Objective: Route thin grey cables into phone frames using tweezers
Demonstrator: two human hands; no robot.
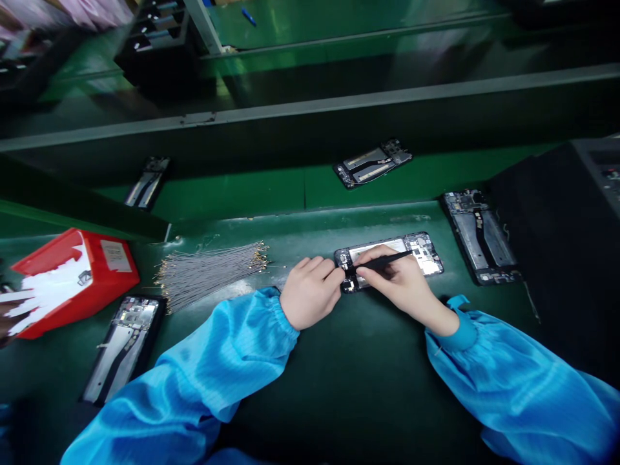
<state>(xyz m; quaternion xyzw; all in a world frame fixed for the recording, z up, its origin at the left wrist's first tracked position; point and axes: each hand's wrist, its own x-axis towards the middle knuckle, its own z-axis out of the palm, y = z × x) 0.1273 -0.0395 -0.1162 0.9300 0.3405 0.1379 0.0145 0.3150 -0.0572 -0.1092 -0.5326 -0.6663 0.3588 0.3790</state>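
An opened phone (pixel 420 248) lies on the green bench in front of me, its inner boards and metal frame showing. My right hand (pixel 394 281) is closed around black tweezers (pixel 385 260), held like a pen over the phone. The tips point toward the phone's left end. My left hand (pixel 312 290) is curled, with thumb and fingertips against that same end. Whatever lies between those fingers is hidden. Just left of it is a bundle of thin grey cables (pixel 210 271) with gold-coloured ends.
More opened phones lie around: one at the right (pixel 482 239), one at the lower left (pixel 123 345), and others (pixel 372 163) on the ledge behind. A red bin (pixel 109 271) with white strips stands left. A black box (pixel 557 239) borders the right side.
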